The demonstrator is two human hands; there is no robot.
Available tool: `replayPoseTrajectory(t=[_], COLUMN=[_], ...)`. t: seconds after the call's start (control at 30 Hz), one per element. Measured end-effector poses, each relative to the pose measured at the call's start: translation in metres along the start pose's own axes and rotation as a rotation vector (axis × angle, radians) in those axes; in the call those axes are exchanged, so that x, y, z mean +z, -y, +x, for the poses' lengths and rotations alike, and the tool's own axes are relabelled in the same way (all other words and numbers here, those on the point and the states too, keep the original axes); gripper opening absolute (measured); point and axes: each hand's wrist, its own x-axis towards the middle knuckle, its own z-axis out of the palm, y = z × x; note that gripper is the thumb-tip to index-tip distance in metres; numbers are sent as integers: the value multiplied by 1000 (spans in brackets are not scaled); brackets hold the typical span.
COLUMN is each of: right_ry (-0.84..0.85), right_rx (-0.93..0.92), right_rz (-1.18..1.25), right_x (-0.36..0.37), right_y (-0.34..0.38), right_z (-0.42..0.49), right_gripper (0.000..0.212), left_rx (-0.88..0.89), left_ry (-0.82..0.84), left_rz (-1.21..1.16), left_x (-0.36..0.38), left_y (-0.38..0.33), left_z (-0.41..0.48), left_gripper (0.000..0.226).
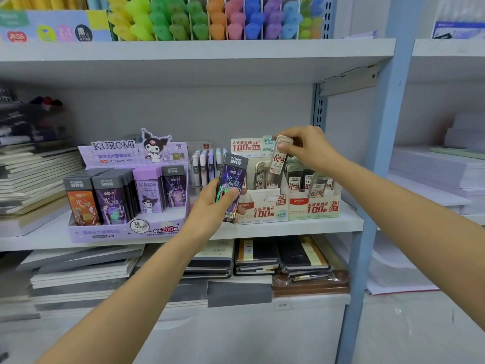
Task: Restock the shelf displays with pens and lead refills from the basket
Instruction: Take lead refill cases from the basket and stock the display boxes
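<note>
My left hand (pixel 213 203) grips a dark purple lead refill box (pixel 232 185), held upright in front of the middle shelf. My right hand (pixel 305 147) pinches the top of a clear lead refill case (pixel 278 158) with a red label, hanging just above the white 0.5 display box (pixel 265 206). Beside it stands the white 0.7 display box (pixel 313 206), holding several similar cases. The purple Kuromi display box (pixel 123 229) at the left holds rows of dark and purple refill boxes. A pack of pens (pixel 207 166) stands behind my left hand. The basket is out of view.
Highlighter pens (pixel 210 19) fill the top shelf. Stacked notebooks (pixel 34 174) lie at the left of the middle shelf and more notebooks (pixel 280 258) below it. A blue shelf post (pixel 385 127) stands right of the displays, with paper stacks (pixel 433 174) beyond.
</note>
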Motion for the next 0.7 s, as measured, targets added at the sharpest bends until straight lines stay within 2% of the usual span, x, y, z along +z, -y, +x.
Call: replayPoseTrajectory(t=[0.17, 0.4, 0.57, 0.7], right_ry=[-4, 61, 224, 141], right_rx=[-73, -108, -66, -40], right_rz=[59, 27, -49, -62], right_x=[-2, 12, 20, 24], right_y=[6, 13, 14, 17], right_z=[-4, -7, -4, 3], right_gripper=[16, 21, 22, 23], left_rx=[-16, -25, -35, -33], left_ry=[-4, -2, 3, 5], left_rz=[-17, -41, -20, -24], left_x=[0, -1, -2, -1], left_y=[0, 0, 2, 1], left_z=[0, 0, 1, 1], left_gripper=[15, 16, 20, 21])
